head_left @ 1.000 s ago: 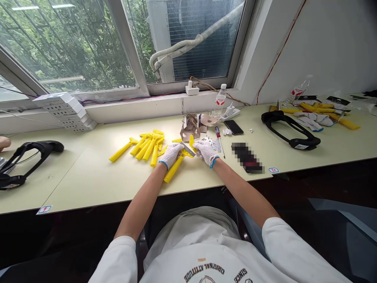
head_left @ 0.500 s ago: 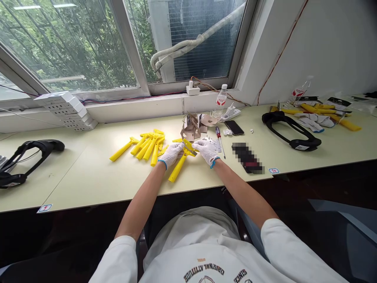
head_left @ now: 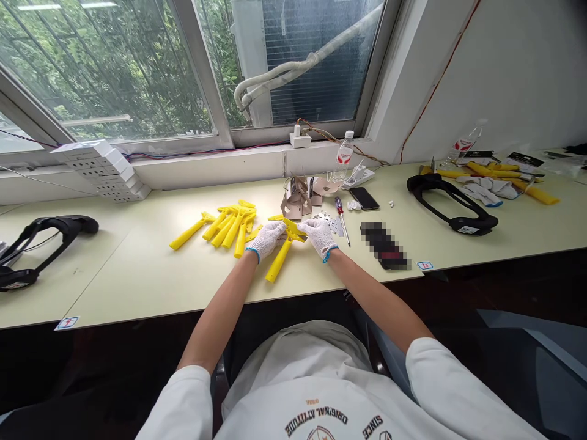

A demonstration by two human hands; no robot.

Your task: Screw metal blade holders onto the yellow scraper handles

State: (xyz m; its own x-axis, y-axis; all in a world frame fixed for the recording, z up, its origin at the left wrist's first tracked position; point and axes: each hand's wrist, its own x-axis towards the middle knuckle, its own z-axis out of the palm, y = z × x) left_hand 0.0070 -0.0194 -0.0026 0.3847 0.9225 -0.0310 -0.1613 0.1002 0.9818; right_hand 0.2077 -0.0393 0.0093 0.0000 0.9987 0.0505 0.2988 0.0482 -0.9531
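White knit gloves with blue cuffs cover both hands. My left hand [head_left: 269, 237] is closed on the left end of the head of a yellow scraper [head_left: 281, 255], whose handle slants down toward the table's front edge. At the right end of the head, my right hand [head_left: 320, 234] pinches with thumb and fingers. A bit of dark metal blade shows beside those fingertips; the glove hides the rest. To the left lies a group of yellow scraper handles [head_left: 229, 227]. Close behind the right hand are small screws and flat metal blades [head_left: 338, 227].
A screwdriver [head_left: 342, 221] lies right of the blades. Behind are brown cardboard pieces [head_left: 297, 198], a water bottle [head_left: 343, 157] and a phone [head_left: 364, 198]. Black headsets [head_left: 452, 205] rest at both sides, and white boxes [head_left: 105, 171] are stacked at the back left.
My right hand has come slightly closer to the scraper head. More of the blade was visible before; yellow plastic now covers most of it. The scraper has turned a little.
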